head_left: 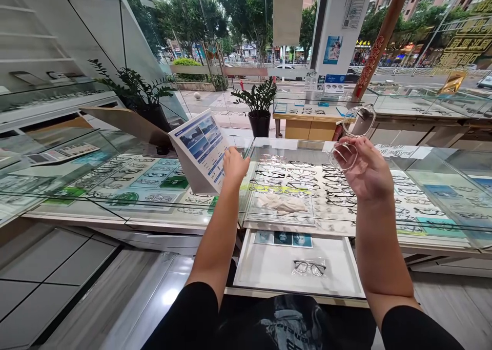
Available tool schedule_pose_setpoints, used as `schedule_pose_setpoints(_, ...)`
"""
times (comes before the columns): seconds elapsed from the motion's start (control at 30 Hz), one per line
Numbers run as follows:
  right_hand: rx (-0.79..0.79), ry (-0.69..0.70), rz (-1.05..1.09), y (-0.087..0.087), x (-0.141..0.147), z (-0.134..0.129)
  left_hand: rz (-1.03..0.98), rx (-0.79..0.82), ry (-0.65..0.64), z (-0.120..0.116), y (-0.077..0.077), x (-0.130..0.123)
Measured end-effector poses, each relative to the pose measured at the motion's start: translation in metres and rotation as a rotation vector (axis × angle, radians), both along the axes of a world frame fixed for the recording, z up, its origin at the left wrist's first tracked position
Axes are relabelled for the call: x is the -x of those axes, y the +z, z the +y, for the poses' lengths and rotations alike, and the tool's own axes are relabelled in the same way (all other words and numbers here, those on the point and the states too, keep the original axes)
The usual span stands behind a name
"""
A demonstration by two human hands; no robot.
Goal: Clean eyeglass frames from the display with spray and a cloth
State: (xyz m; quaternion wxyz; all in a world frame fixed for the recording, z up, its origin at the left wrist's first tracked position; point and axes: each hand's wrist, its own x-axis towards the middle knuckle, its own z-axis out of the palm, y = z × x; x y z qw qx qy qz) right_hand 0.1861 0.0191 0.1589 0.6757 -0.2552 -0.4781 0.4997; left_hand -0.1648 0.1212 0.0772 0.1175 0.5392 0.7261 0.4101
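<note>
A pair of thin-rimmed clear glasses (pixel 360 134) is held up by my right hand (pixel 368 168), its fingers closed on the frame above the glass counter. My left hand (pixel 235 165) is at the right edge of a standing display card (pixel 202 147) with pictures and text; its fingers are bent, and whether they grip the card is hard to tell. A crumpled beige cloth (pixel 282 204) lies on the counter between my arms. Below it, an open white drawer (pixel 269 268) holds dark-framed glasses (pixel 309 268) in a clear bag.
Rows of eyeglasses (pixel 286 176) fill the glass counter (pixel 248 211). A potted plant (pixel 259 119) stands behind it, another (pixel 148 104) at the left behind a tilted brown board (pixel 126 124). Further display cases (pixel 434 106) line the right, before large windows.
</note>
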Motion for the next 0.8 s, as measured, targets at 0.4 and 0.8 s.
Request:
schedule_pose_setpoints(0.4,0.014,0.031,-0.019,-0.001,0.008,-0.002,-0.091,0.267,-0.026,0.026,-0.034,0.011)
schedule_pose_setpoints(0.8,0.082,0.175,0.038,-0.008,0.026,0.000,-0.542,-0.122,-0.746,-0.017,0.027,-0.042)
